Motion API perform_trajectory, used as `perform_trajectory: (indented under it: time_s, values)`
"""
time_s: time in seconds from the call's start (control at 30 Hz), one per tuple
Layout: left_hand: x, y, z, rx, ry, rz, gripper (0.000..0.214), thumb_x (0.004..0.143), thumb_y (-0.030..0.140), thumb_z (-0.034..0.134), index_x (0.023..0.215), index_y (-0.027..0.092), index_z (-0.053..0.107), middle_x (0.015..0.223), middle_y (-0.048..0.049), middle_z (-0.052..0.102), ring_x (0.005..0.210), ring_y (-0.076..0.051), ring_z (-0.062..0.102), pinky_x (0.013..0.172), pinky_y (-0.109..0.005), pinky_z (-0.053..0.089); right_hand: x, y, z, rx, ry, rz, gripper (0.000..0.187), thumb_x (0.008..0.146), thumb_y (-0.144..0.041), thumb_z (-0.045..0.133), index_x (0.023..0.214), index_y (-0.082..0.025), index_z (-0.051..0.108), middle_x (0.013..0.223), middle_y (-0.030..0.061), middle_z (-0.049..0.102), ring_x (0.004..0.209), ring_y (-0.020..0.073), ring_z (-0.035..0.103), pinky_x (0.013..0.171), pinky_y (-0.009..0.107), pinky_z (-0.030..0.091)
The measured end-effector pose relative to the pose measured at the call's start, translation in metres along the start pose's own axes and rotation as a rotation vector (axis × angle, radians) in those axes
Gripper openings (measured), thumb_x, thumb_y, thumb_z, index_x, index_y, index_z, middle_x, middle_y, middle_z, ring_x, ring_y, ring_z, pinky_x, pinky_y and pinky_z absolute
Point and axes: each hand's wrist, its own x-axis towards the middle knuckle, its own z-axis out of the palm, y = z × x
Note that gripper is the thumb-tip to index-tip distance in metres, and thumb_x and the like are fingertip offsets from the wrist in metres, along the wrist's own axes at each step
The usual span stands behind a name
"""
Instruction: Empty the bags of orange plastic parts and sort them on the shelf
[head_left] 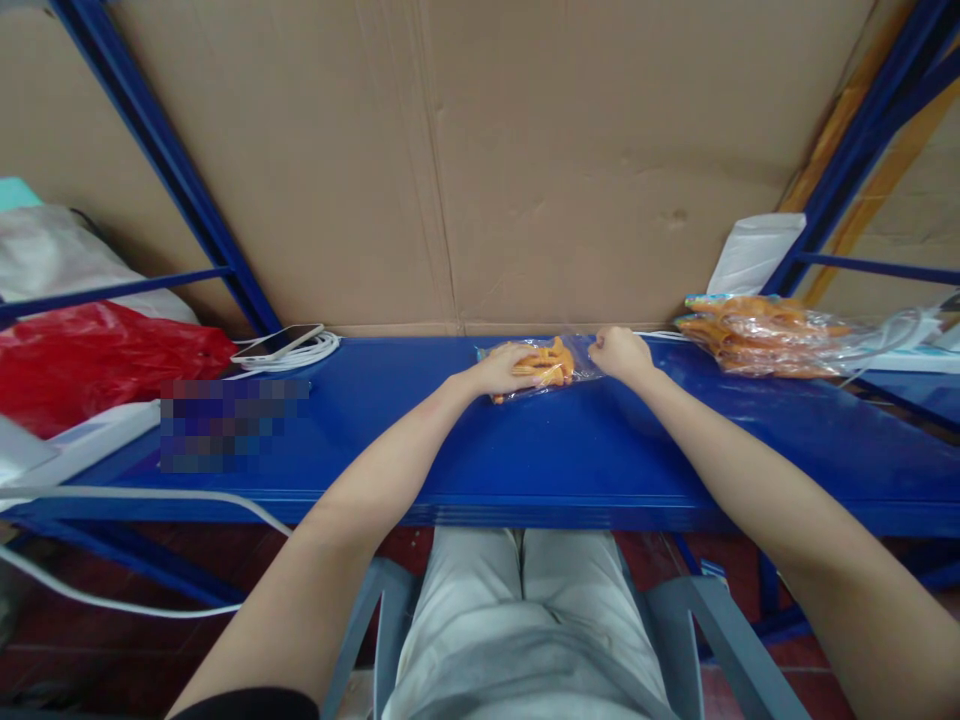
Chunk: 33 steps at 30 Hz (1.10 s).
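A clear plastic bag with orange pieces inside lies on the blue table, the exact kind of piece being unclear. My left hand is over the bag's left part, its fingers curved onto the orange pieces and holding them through the film. At the bag's right end, my right hand is closed, the fingers pinching the plastic edge. The fingertips of my right hand are partly hidden.
Similar filled bags are stacked at the right of the blue table. A phone and coiled white cable lie at the back left, near a red bag. Cardboard stands behind; blue posts flank it.
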Motion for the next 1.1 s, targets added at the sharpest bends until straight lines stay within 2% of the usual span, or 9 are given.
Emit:
perform_trajectory:
  time_s: [0.13,0.2,0.37,0.53,0.63,0.77,0.87,0.97,1.1]
  values:
    - [0.0,-0.002,-0.002,0.088,-0.033,0.047,0.046,0.081,0.04,0.074,0.123,0.022,0.071,0.139,-0.0112,0.066,0.133,-0.028,0.056,0.116,-0.045,0.038,0.0,0.008,-0.005,-0.015,-0.095,0.098,0.04,0.09,-0.022,0.052,0.121,-0.007,0.071,0.121,0.0272,0.071,0.12,0.0363,0.066,0.091,0.039,0.054]
    - [0.0,-0.003,-0.002,0.084,-0.042,0.065,0.049,0.081,0.043,0.074,0.125,0.023,0.07,0.139,-0.0107,0.066,0.133,-0.028,0.056,0.116,-0.046,0.038,0.001,0.009,-0.004,-0.026,-0.091,0.111,0.043,0.089,-0.023,0.052,0.124,-0.004,0.07,0.121,0.029,0.07,0.12,0.0362,0.067,0.093,0.04,0.054]
    - [-0.001,-0.004,-0.004,0.074,-0.045,0.087,0.049,0.081,0.043,0.074,0.125,0.023,0.07,0.138,-0.0113,0.066,0.132,-0.028,0.056,0.116,-0.045,0.038,0.003,0.01,-0.001,-0.045,-0.067,0.106,0.043,0.088,-0.023,0.054,0.124,-0.007,0.071,0.119,0.0278,0.071,0.118,0.0345,0.068,0.092,0.039,0.055]
    - [-0.005,-0.001,-0.006,0.048,-0.041,0.077,0.046,0.082,0.038,0.074,0.124,0.018,0.07,0.141,-0.0142,0.063,0.134,-0.028,0.055,0.117,-0.041,0.037,0.008,0.016,0.001,-0.045,-0.163,0.139,0.043,0.086,-0.021,0.057,0.125,-0.007,0.07,0.123,0.0283,0.07,0.119,0.0348,0.068,0.092,0.04,0.056]
    - [-0.006,-0.001,-0.006,0.037,0.009,-0.017,0.048,0.082,0.036,0.072,0.127,0.018,0.067,0.138,-0.0134,0.065,0.13,-0.028,0.058,0.114,-0.04,0.04,0.009,0.02,0.002,-0.044,-0.14,0.116,0.04,0.089,-0.026,0.058,0.122,-0.008,0.071,0.123,0.0273,0.07,0.12,0.0352,0.067,0.093,0.043,0.054]
    - [-0.005,-0.006,-0.012,0.176,0.201,-0.32,0.044,0.088,0.035,0.064,0.128,0.014,0.066,0.137,-0.0153,0.066,0.13,-0.031,0.059,0.113,-0.041,0.042,0.005,0.023,-0.001,-0.066,-0.016,0.107,0.038,0.093,-0.028,0.058,0.123,-0.008,0.068,0.123,0.0279,0.069,0.119,0.0373,0.065,0.097,0.05,0.05]
    - [-0.007,-0.014,-0.02,0.251,0.318,-0.525,0.043,0.09,0.03,0.061,0.129,0.013,0.065,0.14,-0.0173,0.064,0.132,-0.032,0.058,0.11,-0.039,0.044,0.002,0.021,-0.006,-0.042,0.125,-0.06,0.035,0.097,-0.025,0.049,0.124,-0.01,0.065,0.129,0.0253,0.066,0.123,0.0361,0.062,0.102,0.052,0.046]
    - [-0.01,-0.022,-0.027,0.197,0.316,-0.643,0.047,0.083,0.022,0.067,0.129,0.011,0.066,0.131,-0.0182,0.069,0.123,-0.031,0.064,0.101,-0.034,0.05,-0.004,0.011,-0.007,0.058,0.226,-0.346,0.034,0.099,-0.029,0.045,0.122,-0.015,0.066,0.13,0.0196,0.066,0.125,0.0332,0.059,0.103,0.049,0.043]
    - [-0.011,-0.025,-0.028,-0.026,0.296,-0.698,0.051,0.071,0.004,0.067,0.122,0.013,0.071,0.089,-0.007,0.077,0.085,-0.021,0.073,0.075,-0.024,0.055,-0.016,-0.012,0.004,0.183,0.169,-0.749,0.043,0.1,-0.045,0.046,0.125,-0.017,0.067,0.126,0.0184,0.069,0.121,0.0323,0.061,0.098,0.047,0.046]
